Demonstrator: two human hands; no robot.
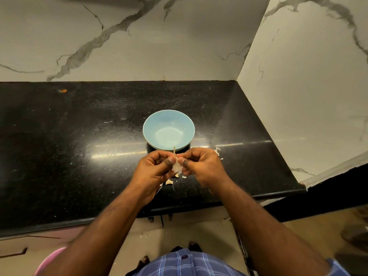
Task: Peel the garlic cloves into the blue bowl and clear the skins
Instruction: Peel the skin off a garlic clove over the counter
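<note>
Both hands meet just on the near side of the blue bowl [168, 130], and the garlic [176, 166] sits pinched between them — the left hand [153, 169] on its left side, the right hand [201, 166] on its right, thumbs pressed against the white body from either flank. Both hands are closed around it, fingers curled; neither is free. The garlic's long axis runs roughly near to far, with a thin dry stem [174, 150] poking up and away toward the bowl's near rim. That is the relation that matters: the garlic is held above the black counter [79, 136], not over the bowl, which lies directly beyond the stem tip and looks empty.

Because the two hands sit evenly on either side, neither is clearly nearer; the next move is probably a pull apart, left and right, to split cloves or strip skin. Anything freed from here would drop onto the counter rather than into the bowl, so a peeled clove needs a short carry farther out.

A loose clove [169, 182] and skin scraps [184, 177] already lie on the counter just below the hands, and more skins [217, 151] lie by the right hand — the clearing step seems not yet begun.
</note>
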